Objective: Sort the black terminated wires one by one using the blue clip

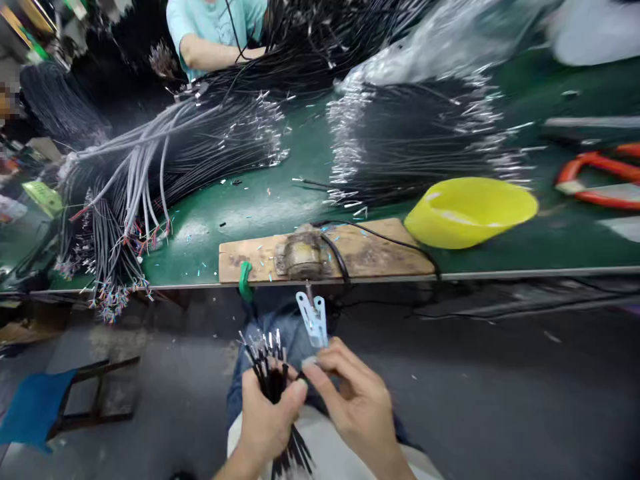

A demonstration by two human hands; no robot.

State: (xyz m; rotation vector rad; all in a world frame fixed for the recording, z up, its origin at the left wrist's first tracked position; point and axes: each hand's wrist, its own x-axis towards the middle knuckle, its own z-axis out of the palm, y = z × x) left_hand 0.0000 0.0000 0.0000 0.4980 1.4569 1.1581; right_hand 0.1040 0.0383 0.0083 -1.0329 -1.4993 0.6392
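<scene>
My left hand is wrapped round a bundle of black cables, their stripped, silvery ends pointing up and the rest hanging below the fist. Close beside it, my right hand is pinched, thumb against forefinger, on what looks like one black cable from the bundle; the fingers hide most of it. Just above the right fingertips is a light blue clothes peg, fixed on the shaft of a small motor. The motor sits on a wooden board at the table's front edge.
Black cables with silvery ends lie on the green table, with grey cables at left. A yellow scoop-like container and orange-handled scissors are at right. A co-worker sits opposite. A blue-seated chair stands lower left.
</scene>
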